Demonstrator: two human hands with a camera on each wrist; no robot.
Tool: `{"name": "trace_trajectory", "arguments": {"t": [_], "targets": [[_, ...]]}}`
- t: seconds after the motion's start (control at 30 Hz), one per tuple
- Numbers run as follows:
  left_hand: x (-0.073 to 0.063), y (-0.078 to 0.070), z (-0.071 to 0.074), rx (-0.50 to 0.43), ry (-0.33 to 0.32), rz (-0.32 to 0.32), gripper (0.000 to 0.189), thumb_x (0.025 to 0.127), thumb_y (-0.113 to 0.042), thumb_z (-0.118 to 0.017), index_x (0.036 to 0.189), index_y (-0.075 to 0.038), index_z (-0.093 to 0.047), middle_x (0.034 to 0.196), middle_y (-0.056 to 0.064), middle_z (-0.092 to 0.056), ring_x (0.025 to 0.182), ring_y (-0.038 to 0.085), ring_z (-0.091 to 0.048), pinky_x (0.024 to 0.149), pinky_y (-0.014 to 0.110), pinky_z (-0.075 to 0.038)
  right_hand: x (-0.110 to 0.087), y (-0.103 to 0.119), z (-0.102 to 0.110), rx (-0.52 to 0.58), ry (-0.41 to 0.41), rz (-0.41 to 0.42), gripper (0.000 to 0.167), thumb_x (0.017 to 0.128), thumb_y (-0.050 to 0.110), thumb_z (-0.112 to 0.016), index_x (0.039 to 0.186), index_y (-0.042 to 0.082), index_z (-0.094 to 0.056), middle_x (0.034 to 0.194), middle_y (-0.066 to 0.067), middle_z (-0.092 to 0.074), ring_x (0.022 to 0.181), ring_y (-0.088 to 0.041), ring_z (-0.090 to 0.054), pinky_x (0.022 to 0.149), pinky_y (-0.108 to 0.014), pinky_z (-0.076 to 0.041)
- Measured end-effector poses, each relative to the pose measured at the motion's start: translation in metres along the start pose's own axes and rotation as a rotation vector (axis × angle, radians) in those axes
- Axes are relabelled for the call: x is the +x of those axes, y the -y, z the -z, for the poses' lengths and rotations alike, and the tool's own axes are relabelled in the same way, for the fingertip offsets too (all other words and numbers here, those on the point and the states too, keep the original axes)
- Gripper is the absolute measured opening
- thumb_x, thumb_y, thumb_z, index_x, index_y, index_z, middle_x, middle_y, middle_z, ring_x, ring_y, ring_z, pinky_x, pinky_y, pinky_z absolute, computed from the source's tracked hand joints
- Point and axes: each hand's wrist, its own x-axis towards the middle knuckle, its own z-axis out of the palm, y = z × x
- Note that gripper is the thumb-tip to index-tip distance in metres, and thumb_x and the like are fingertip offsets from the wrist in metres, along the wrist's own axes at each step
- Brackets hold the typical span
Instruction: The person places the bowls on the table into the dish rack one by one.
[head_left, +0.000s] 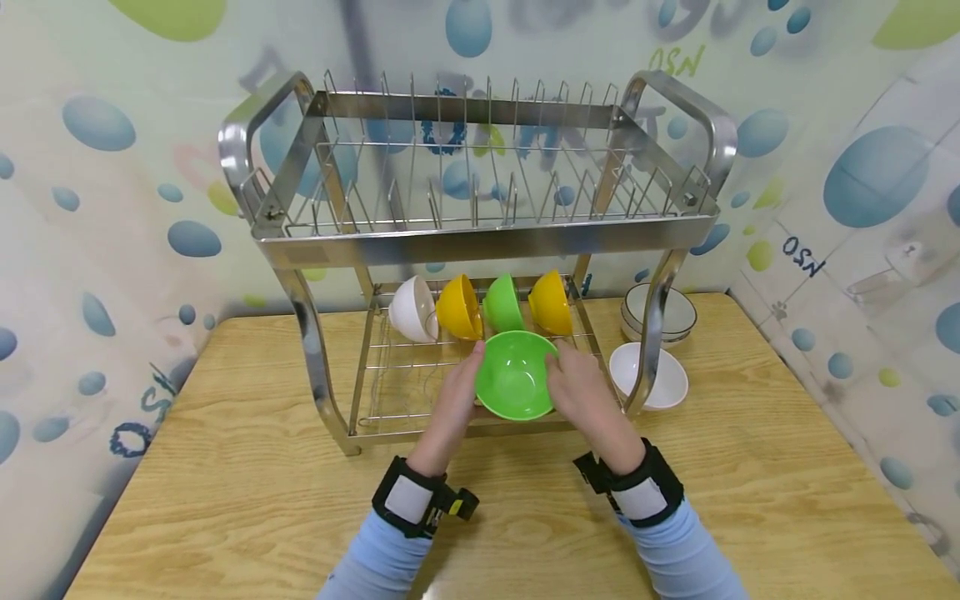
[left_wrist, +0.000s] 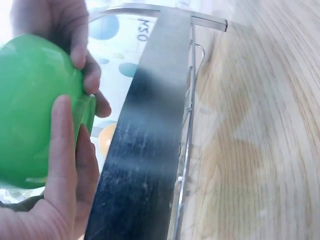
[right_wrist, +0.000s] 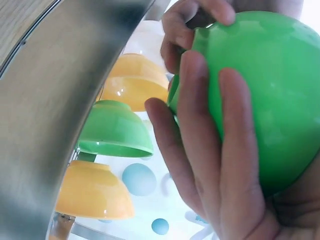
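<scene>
A green bowl (head_left: 516, 379) is held up in front of the rack's lower tier, its hollow facing the head camera. My left hand (head_left: 454, 390) grips its left side, and my right hand (head_left: 579, 385) grips the right side with the thumb at the rim. In the left wrist view, fingers (left_wrist: 62, 145) lie along the bowl's outside near its foot. Fingers of the right hand (right_wrist: 215, 145) spread under the bowl (right_wrist: 270, 100) in the right wrist view. Behind it, a white bowl (head_left: 412, 310), two yellow bowls (head_left: 459, 308) and another green bowl (head_left: 503, 304) stand tilted in a row.
The two-tier metal dish rack (head_left: 487, 237) stands on a wooden table (head_left: 247, 467), its upper tier fitted with upright wires. Right of the rack are stacked white bowls (head_left: 660, 310) with dark rims and a plain white bowl (head_left: 667, 383). A patterned wall is close behind.
</scene>
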Motion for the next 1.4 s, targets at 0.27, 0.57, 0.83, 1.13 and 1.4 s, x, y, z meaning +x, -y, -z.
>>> {"name": "trace_trajectory", "arguments": {"t": [0.27,0.57,0.83,1.13,1.4], "targets": [[-0.001,-0.001,0.003,-0.025,0.041,0.011,0.069,0.091,-0.067,-0.034,0.124,-0.012,-0.059,0.105,0.011,-0.068,0.086,0.017,-0.069,0.076,0.045,-0.056,0.003,-0.004,-0.003,0.005,0.0,0.002,0.035,0.101,0.013,-0.033,0.121,-0.009,-0.05,0.082,-0.017,-0.06,0.062,-0.018,-0.057,0.051,-0.026,-0.048],[-0.002,-0.001,0.002,0.023,0.004,0.016,0.072,0.091,-0.066,-0.035,0.115,-0.004,-0.063,0.096,0.012,-0.07,0.078,0.017,-0.07,0.074,0.044,-0.057,-0.001,-0.008,0.001,-0.056,-0.046,-0.004,0.04,0.102,0.028,-0.037,0.124,-0.001,-0.053,0.086,-0.014,-0.064,0.067,-0.019,-0.06,0.055,-0.027,-0.048],[-0.001,-0.001,0.006,0.03,-0.03,0.013,0.07,0.091,-0.065,-0.037,0.115,-0.004,-0.062,0.095,0.012,-0.069,0.078,0.018,-0.069,0.075,0.046,-0.057,-0.022,-0.013,0.021,-0.013,-0.215,0.053,0.037,0.097,0.038,-0.051,0.114,0.006,-0.059,0.095,-0.012,-0.071,0.073,-0.018,-0.069,0.057,-0.029,-0.052],[0.0,-0.002,0.006,0.038,-0.03,0.009,0.069,0.093,-0.064,-0.037,0.115,-0.004,-0.062,0.097,0.013,-0.069,0.079,0.017,-0.068,0.074,0.044,-0.057,-0.04,-0.029,0.04,-0.067,-0.329,0.076,0.037,0.093,0.045,-0.054,0.091,0.009,-0.062,0.076,-0.006,-0.07,0.062,-0.016,-0.067,0.048,-0.024,-0.044],[-0.002,-0.003,0.006,0.021,-0.022,0.014,0.07,0.093,-0.064,-0.036,0.115,-0.004,-0.062,0.095,0.01,-0.069,0.079,0.017,-0.069,0.071,0.04,-0.058,-0.051,-0.043,0.054,-0.138,-0.385,0.051,0.043,0.091,0.05,-0.054,0.082,0.009,-0.059,0.068,-0.003,-0.067,0.054,-0.011,-0.054,0.045,-0.024,-0.036]]}}
